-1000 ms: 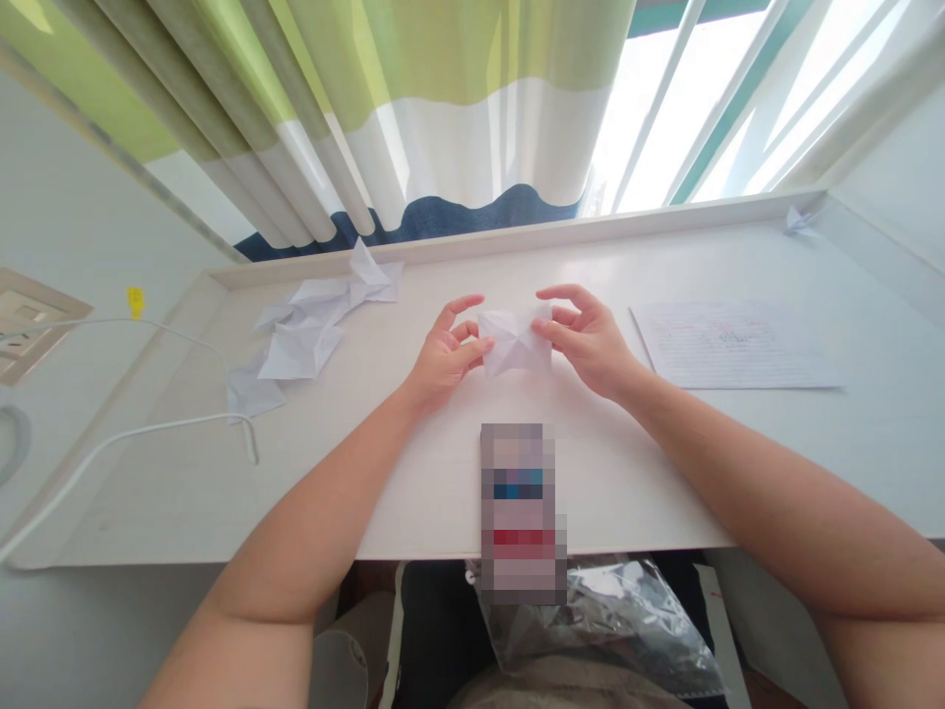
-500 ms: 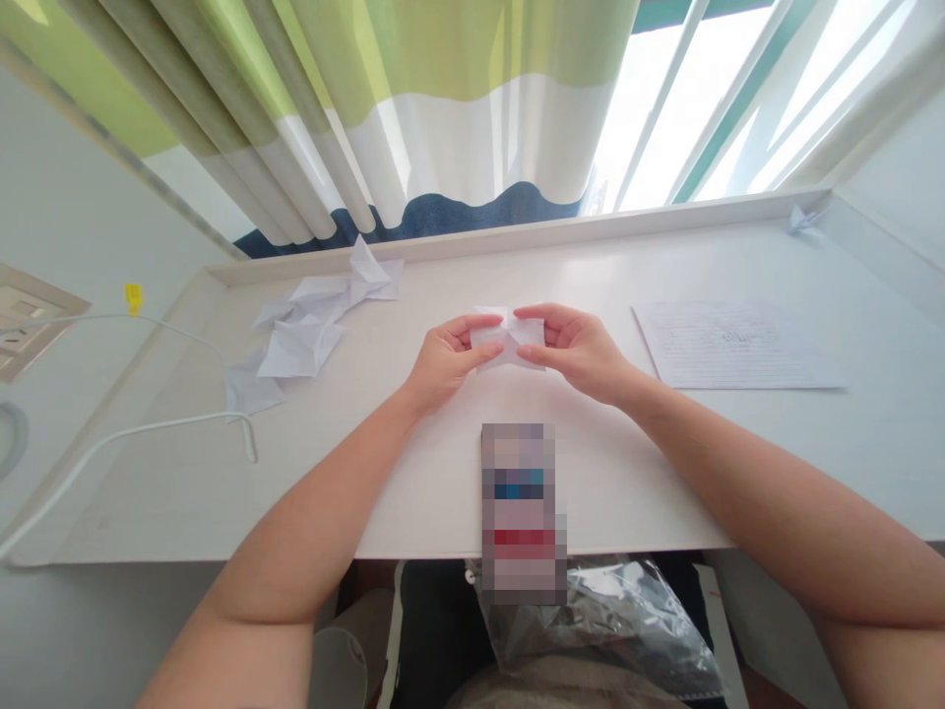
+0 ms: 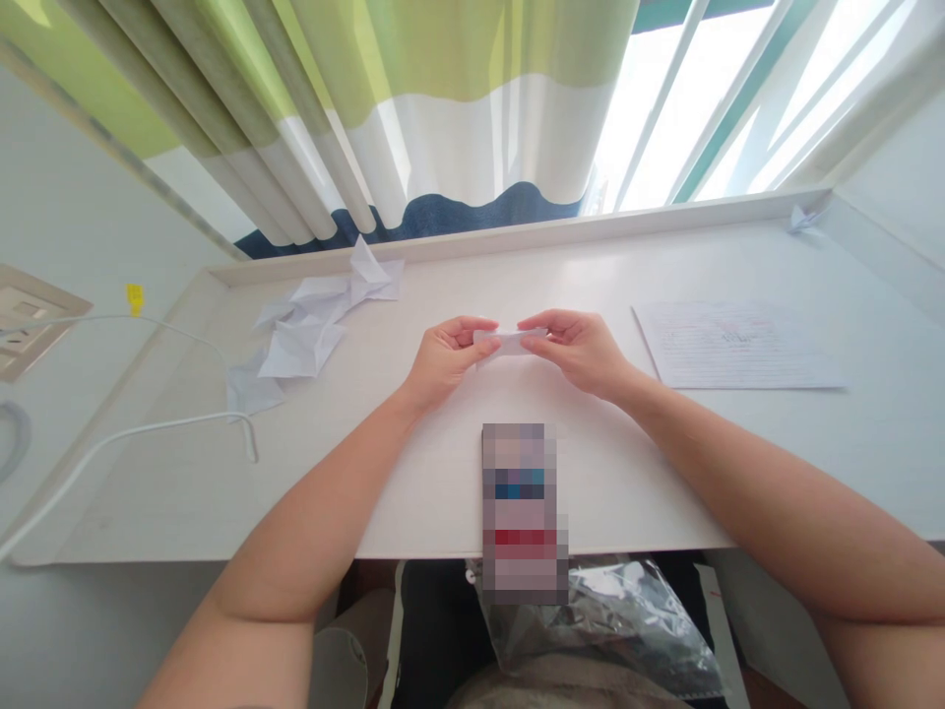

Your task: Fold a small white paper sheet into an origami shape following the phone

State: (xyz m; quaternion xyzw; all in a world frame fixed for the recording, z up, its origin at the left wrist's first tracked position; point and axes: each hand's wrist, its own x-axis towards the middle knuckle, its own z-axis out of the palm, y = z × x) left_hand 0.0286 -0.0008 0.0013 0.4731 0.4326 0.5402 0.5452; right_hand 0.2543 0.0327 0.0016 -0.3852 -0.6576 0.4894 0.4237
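A small folded piece of white paper [image 3: 508,342] is held just above the white desk [image 3: 369,463], at its middle. My left hand [image 3: 445,359] pinches the paper's left end with fingers curled. My right hand [image 3: 580,350] pinches its right end the same way. The paper shows as a thin flat strip between the two sets of fingertips. A blurred phone [image 3: 524,512] lies on the desk near the front edge, right below my hands.
Several folded white paper pieces [image 3: 306,330] lie at the back left of the desk. A lined sheet [image 3: 730,345] rests to the right. A white cable [image 3: 133,433] runs along the left side. A small paper shape [image 3: 801,219] sits at the far right corner. Curtains hang behind.
The paper was opened out and wider a second ago; both hands have come together and pressed it down into a narrow flat strip.
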